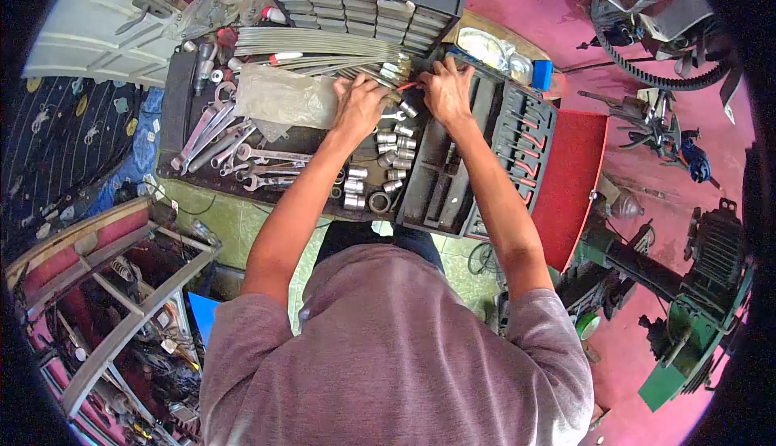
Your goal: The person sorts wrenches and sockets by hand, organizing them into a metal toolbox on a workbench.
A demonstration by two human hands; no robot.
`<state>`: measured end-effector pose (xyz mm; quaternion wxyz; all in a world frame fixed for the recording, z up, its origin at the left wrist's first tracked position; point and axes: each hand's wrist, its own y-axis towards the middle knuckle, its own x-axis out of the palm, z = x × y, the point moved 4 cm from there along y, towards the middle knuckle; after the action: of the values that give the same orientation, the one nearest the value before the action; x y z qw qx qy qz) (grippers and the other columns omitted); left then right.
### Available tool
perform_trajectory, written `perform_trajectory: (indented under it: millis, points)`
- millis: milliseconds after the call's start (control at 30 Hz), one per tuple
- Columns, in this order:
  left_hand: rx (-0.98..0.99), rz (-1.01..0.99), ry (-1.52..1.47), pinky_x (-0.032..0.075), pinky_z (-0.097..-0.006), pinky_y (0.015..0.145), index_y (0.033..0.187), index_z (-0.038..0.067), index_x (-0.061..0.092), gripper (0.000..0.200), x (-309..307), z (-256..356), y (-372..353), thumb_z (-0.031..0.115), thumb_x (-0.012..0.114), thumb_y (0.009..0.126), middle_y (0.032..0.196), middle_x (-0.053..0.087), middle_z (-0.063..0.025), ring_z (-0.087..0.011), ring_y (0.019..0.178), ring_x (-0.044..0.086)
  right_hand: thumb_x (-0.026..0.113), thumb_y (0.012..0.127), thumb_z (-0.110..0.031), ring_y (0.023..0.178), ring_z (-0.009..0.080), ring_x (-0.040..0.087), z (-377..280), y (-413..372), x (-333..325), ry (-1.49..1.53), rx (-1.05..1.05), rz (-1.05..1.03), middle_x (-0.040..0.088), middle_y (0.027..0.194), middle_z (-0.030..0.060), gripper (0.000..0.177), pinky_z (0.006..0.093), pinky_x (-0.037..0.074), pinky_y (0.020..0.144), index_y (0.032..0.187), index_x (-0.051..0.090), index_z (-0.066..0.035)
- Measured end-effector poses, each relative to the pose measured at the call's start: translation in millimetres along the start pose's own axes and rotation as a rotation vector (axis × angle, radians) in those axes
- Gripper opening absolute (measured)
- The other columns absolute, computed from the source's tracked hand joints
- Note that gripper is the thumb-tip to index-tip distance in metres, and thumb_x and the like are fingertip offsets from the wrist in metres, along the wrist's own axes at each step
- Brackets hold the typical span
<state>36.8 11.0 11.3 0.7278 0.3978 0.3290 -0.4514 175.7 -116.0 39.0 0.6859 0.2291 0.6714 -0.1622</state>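
My left hand [360,108] rests palm down with its fingers apart, over the right end of a clear plastic bag [275,97] and the near edge of a bundle of thin metal rods [323,42]. To its right, my right hand [447,93] pinches the end of a slim red item [407,86], whose kind I cannot make out. Its other fingers lie by the edge of a dark tool case [436,179]. Between and below my hands are a short socket [408,110] and several chrome sockets [396,143] in rows.
Several wrenches [218,127] lie at the table's left. A small-drawer cabinet [364,2] stands behind the rods. The case's right side holds red-marked tools [525,143] beside its red lid [570,179]. A green machine [687,309] stands at right, a metal-framed rack [113,300] at lower left.
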Motion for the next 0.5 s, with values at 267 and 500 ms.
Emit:
perform_trajectory:
  millis: [267,500]
  points:
    - [0.051,0.057,-0.007,0.03,-0.0517,0.094,0.094,0.011,0.077,0.013,-9.9,31.3,21.3,0.013,0.074,0.081,0.091,0.07,-0.0012,-0.0209,0.106,0.059,0.071,0.082,-0.02,0.114,0.0281,0.055,23.3,-21.1,-19.7,0.046,0.072,0.181,0.067,0.106,0.0055,0.023,0.0574,0.038,0.092,0.103,0.077,-0.019]
    - [0.193,0.076,-0.032,0.03,-0.0537,0.093,0.093,0.013,0.076,0.011,2.2,86.0,55.4,0.014,0.072,0.083,0.09,0.068,-0.0001,-0.0213,0.107,0.058,0.073,0.082,-0.02,0.107,0.0276,0.057,72.0,-61.7,-47.1,-0.035,0.212,0.286,0.07,0.099,-0.0009,0.021,0.055,0.038,0.087,0.102,0.077,-0.022]
